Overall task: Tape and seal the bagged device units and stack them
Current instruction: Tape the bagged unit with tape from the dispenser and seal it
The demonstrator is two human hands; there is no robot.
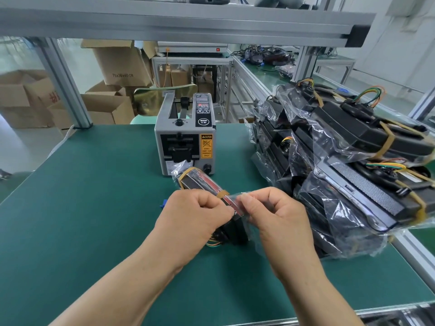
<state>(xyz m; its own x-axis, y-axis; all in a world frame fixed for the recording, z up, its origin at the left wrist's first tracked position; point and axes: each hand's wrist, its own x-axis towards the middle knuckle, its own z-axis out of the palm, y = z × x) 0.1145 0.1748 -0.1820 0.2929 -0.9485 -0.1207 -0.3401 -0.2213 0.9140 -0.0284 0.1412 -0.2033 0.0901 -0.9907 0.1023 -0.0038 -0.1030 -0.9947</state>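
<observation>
Now held: a bagged unit [200,182], tilted over the green table [94,208], its far end towards the tape machine [186,137].
Left hand [195,212]: fingers curled, pinching the bag's loose flap [236,200] at the unit's near end.
Right hand [270,212]: fingers curled, thumb and forefinger pinching the same clear flap.
Tape machine: stands on the table just behind the unit.
Pile [353,158]: more bagged units heaped at the table's right side.
Background: cardboard boxes [117,64] beyond the table.
</observation>
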